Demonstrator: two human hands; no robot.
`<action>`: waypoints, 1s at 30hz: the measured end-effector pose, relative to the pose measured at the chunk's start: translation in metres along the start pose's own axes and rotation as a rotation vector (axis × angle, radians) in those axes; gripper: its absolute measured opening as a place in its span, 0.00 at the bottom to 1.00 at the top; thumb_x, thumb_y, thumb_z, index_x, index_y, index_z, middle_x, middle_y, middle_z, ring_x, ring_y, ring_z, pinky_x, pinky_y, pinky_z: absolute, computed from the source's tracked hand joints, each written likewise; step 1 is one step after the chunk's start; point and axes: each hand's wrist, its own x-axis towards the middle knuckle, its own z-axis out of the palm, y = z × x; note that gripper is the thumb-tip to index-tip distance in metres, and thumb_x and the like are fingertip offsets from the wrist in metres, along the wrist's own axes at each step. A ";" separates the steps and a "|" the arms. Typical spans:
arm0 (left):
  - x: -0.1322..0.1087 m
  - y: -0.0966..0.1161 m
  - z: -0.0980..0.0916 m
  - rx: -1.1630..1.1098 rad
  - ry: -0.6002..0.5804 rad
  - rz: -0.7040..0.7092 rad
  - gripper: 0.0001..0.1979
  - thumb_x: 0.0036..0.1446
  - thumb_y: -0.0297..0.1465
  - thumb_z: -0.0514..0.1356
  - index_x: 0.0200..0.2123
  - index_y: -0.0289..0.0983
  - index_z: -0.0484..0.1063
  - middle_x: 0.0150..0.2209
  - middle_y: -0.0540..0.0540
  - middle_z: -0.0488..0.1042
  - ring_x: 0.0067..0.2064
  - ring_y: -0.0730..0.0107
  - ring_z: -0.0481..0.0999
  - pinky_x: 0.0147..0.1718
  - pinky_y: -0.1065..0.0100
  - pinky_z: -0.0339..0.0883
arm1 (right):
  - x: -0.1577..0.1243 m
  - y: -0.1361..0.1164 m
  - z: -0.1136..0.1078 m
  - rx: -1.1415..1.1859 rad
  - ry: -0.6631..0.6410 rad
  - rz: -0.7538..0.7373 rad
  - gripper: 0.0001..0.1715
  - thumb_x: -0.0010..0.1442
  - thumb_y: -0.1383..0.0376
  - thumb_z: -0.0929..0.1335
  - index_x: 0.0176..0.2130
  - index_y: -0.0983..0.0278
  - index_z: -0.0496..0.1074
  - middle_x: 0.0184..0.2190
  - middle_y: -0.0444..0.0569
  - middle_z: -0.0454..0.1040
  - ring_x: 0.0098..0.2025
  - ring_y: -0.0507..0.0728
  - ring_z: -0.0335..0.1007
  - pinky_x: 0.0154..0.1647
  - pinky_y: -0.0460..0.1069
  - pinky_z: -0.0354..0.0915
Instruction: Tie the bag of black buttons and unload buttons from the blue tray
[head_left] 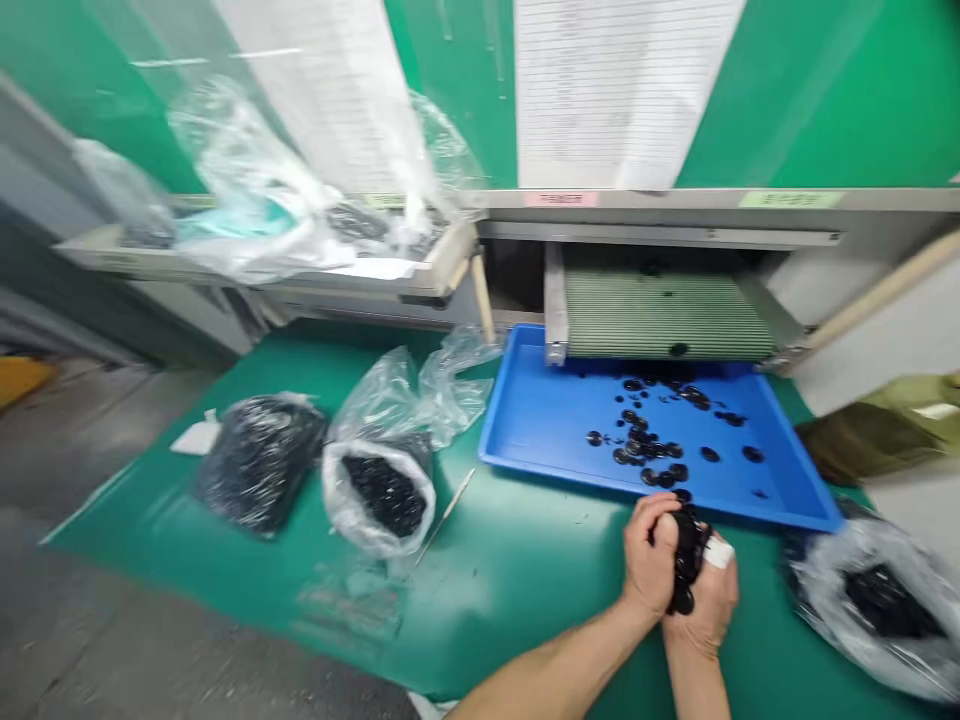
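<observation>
My left hand [646, 562] and my right hand [705, 608] are cupped against each other around a heap of black round parts [684, 565]. White tape wraps a digit of the right hand. Both hands are just in front of the near edge of a blue tray [540, 440], at its right half. More black discs and small black bits [637, 440] lie scattered in the tray. To the right of my hands is an open plastic bag [825, 585] with black parts inside.
A ridged green conveyor belt [667, 315] ends over the tray's back. On the green table [525, 570] stand an open bag of black pieces [382, 495], a filled bag [259, 460] and a thin stick [454, 505]. A shelf [300, 285] holds plastic bags at the upper left.
</observation>
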 end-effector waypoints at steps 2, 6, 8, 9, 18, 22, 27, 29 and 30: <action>-0.002 -0.003 -0.007 -0.004 0.035 0.002 0.23 0.65 0.49 0.55 0.42 0.38 0.80 0.47 0.37 0.80 0.51 0.56 0.77 0.55 0.54 0.69 | -0.006 0.003 0.009 0.086 0.030 0.084 0.31 0.60 0.42 0.65 0.47 0.64 0.73 0.38 0.55 0.74 0.38 0.63 0.70 0.36 0.56 0.67; -0.005 -0.014 -0.022 0.060 0.049 0.004 0.25 0.66 0.50 0.53 0.43 0.37 0.79 0.45 0.37 0.80 0.49 0.56 0.78 0.53 0.55 0.70 | -0.021 0.000 0.024 0.163 0.113 0.224 0.31 0.62 0.42 0.63 0.47 0.63 0.73 0.40 0.55 0.76 0.38 0.62 0.71 0.35 0.55 0.67; -0.003 -0.018 -0.031 0.109 0.009 0.042 0.24 0.67 0.49 0.52 0.44 0.36 0.79 0.46 0.37 0.80 0.50 0.57 0.78 0.53 0.56 0.70 | -0.022 -0.001 0.029 0.152 0.134 0.207 0.31 0.59 0.42 0.65 0.46 0.63 0.74 0.44 0.56 0.77 0.44 0.64 0.72 0.42 0.56 0.68; -0.001 -0.019 -0.035 0.139 -0.018 0.062 0.24 0.67 0.48 0.52 0.44 0.36 0.79 0.47 0.37 0.80 0.50 0.58 0.77 0.53 0.56 0.70 | -0.021 -0.001 0.031 0.141 0.124 0.166 0.31 0.59 0.42 0.66 0.46 0.64 0.74 0.45 0.57 0.77 0.47 0.65 0.72 0.46 0.57 0.68; 0.019 -0.002 -0.067 0.627 -0.299 0.098 0.23 0.70 0.40 0.45 0.57 0.42 0.73 0.56 0.41 0.77 0.58 0.57 0.72 0.65 0.46 0.57 | 0.000 -0.012 0.015 -0.117 -0.036 -0.154 0.27 0.66 0.46 0.60 0.48 0.63 0.73 0.48 0.59 0.76 0.51 0.65 0.72 0.57 0.61 0.66; 0.012 0.004 -0.071 0.680 -0.270 0.177 0.21 0.70 0.34 0.45 0.55 0.41 0.74 0.55 0.40 0.77 0.59 0.58 0.73 0.66 0.45 0.55 | 0.007 -0.007 0.004 -0.165 -0.139 -0.288 0.25 0.66 0.48 0.63 0.47 0.63 0.75 0.48 0.57 0.77 0.51 0.64 0.73 0.57 0.62 0.67; -0.011 0.031 -0.115 0.690 -0.161 0.392 0.17 0.69 0.27 0.47 0.49 0.40 0.75 0.46 0.40 0.79 0.48 0.61 0.77 0.49 0.56 0.73 | 0.019 -0.004 -0.015 -0.366 -0.189 -0.493 0.28 0.69 0.50 0.58 0.45 0.66 0.78 0.51 0.62 0.76 0.52 0.68 0.71 0.57 0.65 0.65; -0.024 0.053 -0.152 0.779 -0.022 0.444 0.15 0.68 0.27 0.49 0.47 0.40 0.75 0.41 0.41 0.78 0.42 0.63 0.77 0.41 0.60 0.74 | 0.018 -0.012 -0.016 -0.390 -0.125 -0.524 0.29 0.69 0.52 0.57 0.46 0.67 0.78 0.49 0.62 0.77 0.51 0.68 0.72 0.55 0.64 0.65; -0.031 0.067 -0.173 0.840 0.087 0.458 0.14 0.68 0.28 0.49 0.46 0.40 0.75 0.40 0.42 0.77 0.41 0.64 0.77 0.40 0.61 0.73 | 0.013 -0.019 -0.013 -0.374 -0.107 -0.532 0.28 0.69 0.52 0.57 0.46 0.66 0.78 0.47 0.61 0.77 0.50 0.67 0.73 0.54 0.62 0.66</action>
